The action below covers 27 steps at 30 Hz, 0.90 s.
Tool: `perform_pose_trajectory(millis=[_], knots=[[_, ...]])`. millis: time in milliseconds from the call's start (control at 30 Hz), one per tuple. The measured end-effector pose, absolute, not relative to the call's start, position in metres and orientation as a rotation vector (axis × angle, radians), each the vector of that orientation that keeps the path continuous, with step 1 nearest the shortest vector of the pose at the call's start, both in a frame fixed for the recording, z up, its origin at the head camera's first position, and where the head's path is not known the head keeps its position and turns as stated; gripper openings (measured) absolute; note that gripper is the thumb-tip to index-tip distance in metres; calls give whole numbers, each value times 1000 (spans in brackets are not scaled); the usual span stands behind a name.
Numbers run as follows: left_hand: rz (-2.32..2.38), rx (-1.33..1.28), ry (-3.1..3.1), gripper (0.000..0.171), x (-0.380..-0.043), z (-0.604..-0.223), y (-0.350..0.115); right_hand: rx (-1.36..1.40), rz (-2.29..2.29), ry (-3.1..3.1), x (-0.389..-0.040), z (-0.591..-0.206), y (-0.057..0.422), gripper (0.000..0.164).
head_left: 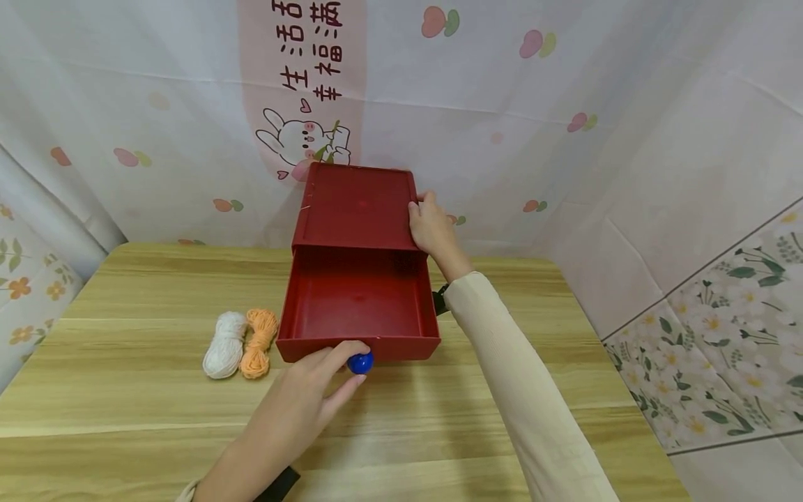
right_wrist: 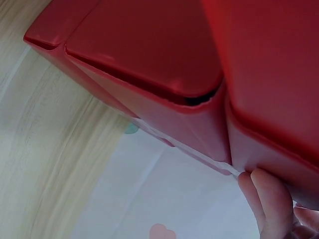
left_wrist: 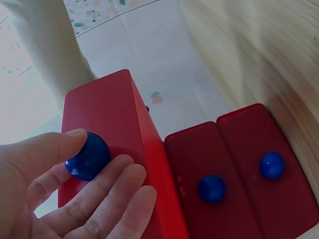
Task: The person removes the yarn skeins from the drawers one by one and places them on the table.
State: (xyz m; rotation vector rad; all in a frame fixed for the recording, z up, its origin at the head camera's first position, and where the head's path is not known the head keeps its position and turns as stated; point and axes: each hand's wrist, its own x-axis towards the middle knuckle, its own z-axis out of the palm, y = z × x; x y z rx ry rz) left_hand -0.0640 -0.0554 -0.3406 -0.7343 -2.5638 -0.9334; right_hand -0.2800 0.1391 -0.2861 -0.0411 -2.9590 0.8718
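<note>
A red drawer unit [head_left: 360, 206] stands on the table with its top drawer [head_left: 357, 307] pulled far out toward me. My left hand [head_left: 307, 390] pinches the round blue knob [head_left: 360, 362] on this drawer's front, thumb on one side and fingers on the other. In the left wrist view, two lower drawer fronts [left_wrist: 192, 149] sit closed, each with a blue knob [left_wrist: 212, 188]. At the unit's upper right edge, my right hand [head_left: 433, 226] grips the body, its thumb over the top. Its fingers [right_wrist: 271, 191] lie against the red side in the right wrist view.
Left of the unit, a white yarn skein [head_left: 224, 346] and an orange yarn skein [head_left: 258, 343] lie side by side on the wooden table [head_left: 125, 390]. A printed curtain [head_left: 489, 139] hangs close behind the unit. Floral-patterned cloth [head_left: 721, 335] lines the right side.
</note>
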Motion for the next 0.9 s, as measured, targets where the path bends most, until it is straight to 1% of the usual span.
perform_pose_trajectory(millis=[267,667,900], knots=[[-986,-680,-2601,33,-70,-338,-53,-55,861,-2965,-281,-287,140,43],[-1037,-644,-2634,29,-94,-335,-55,-45,861,-2975,-282,-287,139,44],[-1055,-627,-2644,27,-103,-333,-55,-24,863,-2972,-282,-287,140,44]])
